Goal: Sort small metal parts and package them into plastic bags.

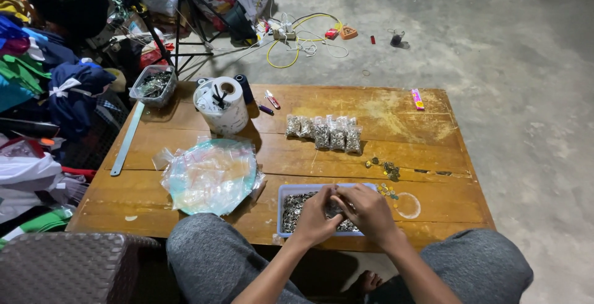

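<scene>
My left hand and my right hand meet over a shallow blue-rimmed tray full of small metal pieces, at the near edge of a wooden table. The fingertips of both hands pinch together above the pieces; what they hold is too small to make out. A few loose brass-coloured pieces lie just beyond the tray to the right. A row of small clear bags filled with metal pieces sits further back, at the table's middle.
A pile of clear plastic bags lies left of the tray. Behind it stand a white roll, a dark spool and a clear tub of metal bits. A metal ruler lies along the left edge. Clothes pile up left; cables lie on the floor beyond.
</scene>
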